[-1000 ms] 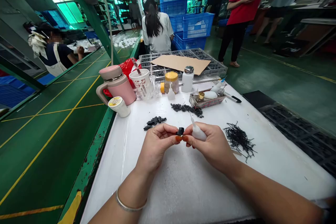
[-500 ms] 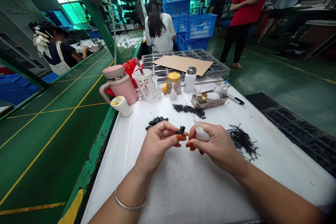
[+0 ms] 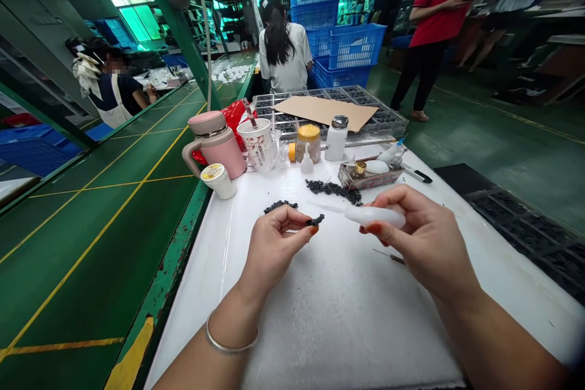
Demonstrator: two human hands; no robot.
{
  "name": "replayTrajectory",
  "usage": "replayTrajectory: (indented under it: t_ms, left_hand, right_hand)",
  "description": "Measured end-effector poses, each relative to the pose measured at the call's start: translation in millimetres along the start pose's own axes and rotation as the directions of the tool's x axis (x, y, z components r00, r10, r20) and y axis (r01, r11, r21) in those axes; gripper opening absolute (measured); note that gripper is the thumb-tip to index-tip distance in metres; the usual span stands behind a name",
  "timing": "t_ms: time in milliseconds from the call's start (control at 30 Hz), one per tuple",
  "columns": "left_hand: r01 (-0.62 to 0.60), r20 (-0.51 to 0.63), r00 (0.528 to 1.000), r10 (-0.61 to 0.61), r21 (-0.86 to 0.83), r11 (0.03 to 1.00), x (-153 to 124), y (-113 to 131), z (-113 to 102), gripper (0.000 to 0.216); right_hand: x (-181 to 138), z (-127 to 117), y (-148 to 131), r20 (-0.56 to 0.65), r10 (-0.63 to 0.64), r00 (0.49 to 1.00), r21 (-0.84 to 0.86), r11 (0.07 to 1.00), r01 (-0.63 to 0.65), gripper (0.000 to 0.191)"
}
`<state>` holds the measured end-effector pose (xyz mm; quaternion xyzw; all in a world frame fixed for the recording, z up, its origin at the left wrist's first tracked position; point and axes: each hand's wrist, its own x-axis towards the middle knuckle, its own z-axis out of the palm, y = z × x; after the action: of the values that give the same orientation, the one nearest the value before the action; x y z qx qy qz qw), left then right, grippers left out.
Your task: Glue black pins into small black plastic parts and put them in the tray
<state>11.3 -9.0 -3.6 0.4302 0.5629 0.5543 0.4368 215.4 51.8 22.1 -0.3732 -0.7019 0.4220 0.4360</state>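
My left hand pinches a small black plastic part between thumb and fingertips, above the white table. My right hand grips a small white squeeze bottle lying sideways, its thin nozzle pointing left at the black part. A little heap of black parts lies just beyond my left hand. A scatter of tiny black pieces lies further back. The pile of thin black pins is hidden behind my right hand.
At the table's far end stand a pink mug, a white cup, a yellow-lidded jar, a white bottle and a small tray of bottles. Black part trays lie right. Other people work and stand beyond.
My right hand has swung the squeeze bottle from upright to sideways, nozzle toward the black part. The left hand with the part has moved slightly away from the right hand.
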Motion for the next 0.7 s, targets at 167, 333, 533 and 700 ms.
replayTrajectory:
  t_ms: [167,333,533,700]
  left_hand:
    - [-0.019,-0.005,1.000,0.019,0.083,0.996,-2.0,1.0,0.2,0.024]
    - [-0.029,-0.018,0.999,0.032,0.123,0.992,-3.4,1.6,0.5,0.023]
    - [-0.037,-0.025,0.999,0.041,0.158,0.987,-5.9,2.2,0.2,0.020]
    - [-0.035,-0.029,0.999,0.040,0.177,0.984,-6.5,3.3,0.2,0.019]
  right_hand:
    - [-4.4,2.5,3.6,-0.143,-0.111,0.983,-0.016,0.994,0.110,0.020]
    - [-7.6,2.8,7.0,-0.147,-0.172,0.974,-0.111,0.981,0.157,0.013]
    - [-8.2,2.3,7.1,-0.139,-0.211,0.967,-0.237,0.956,0.175,0.014]
    - [-8.2,3.0,7.7,-0.140,-0.249,0.958,-0.286,0.937,0.202,0.013]
